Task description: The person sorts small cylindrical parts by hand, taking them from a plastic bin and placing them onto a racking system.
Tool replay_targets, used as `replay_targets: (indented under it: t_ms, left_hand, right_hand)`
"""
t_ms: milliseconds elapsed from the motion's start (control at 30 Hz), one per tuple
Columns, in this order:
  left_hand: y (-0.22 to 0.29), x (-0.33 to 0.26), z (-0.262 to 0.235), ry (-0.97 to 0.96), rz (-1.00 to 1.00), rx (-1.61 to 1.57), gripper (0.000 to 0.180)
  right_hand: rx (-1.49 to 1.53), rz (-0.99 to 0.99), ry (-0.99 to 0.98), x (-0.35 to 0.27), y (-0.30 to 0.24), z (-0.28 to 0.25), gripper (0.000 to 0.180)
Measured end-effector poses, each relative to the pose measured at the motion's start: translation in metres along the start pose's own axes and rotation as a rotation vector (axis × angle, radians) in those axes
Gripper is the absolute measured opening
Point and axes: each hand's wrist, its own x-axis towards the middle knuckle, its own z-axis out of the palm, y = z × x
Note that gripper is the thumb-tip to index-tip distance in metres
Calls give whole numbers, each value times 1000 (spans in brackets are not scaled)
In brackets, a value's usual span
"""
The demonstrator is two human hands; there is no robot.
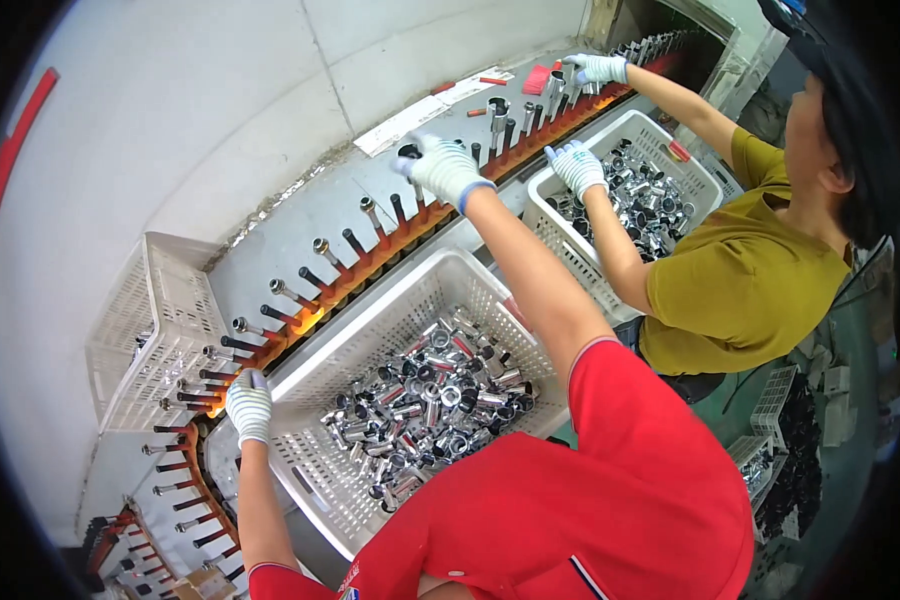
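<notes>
My right hand [446, 168], in a striped white glove, reaches over the line of upright rods. Its fingers are closed on a short chrome tube with a dark opening [408, 152], held near the top of a rod; motion blurs the fingertips. Low on the left, my left hand [249, 406], gloved alike, is at the edge of the curved conveyor [315, 318], beside the rods and the basket. Its fingers are curled together, and what they grip, if anything, is hidden. Black-tipped rods [316, 281] alternate with rods bearing chrome fittings [292, 293] along the conveyor.
A white perforated basket [315, 505] of chrome tubes [425, 400] stands before me. At right, a co-worker [740, 290] in an olive shirt reaches over another filled basket [707, 180]. A white crate [185, 290] stands against the far wall. Red scraps [537, 80] lie beyond the rods.
</notes>
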Motion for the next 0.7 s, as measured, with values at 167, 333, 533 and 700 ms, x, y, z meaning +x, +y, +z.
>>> replay_targets:
  t_ms: [167,333,533,700]
  left_hand:
    - [-10,-8,13,21,-21,-1,30]
    - [-9,-7,7,-4,-62,-30,30]
    - [-3,-3,-2,-26,-73,-2,33]
    - [0,-1,7,6,-51,-23,32]
  right_hand:
    - [-201,-114,-141,-7,-31,49,42]
    - [-112,-218,-450,-139,-52,47,29]
    - [200,-274,2,-109,2,34,52]
    - [-108,-217,459,22,13,13,44]
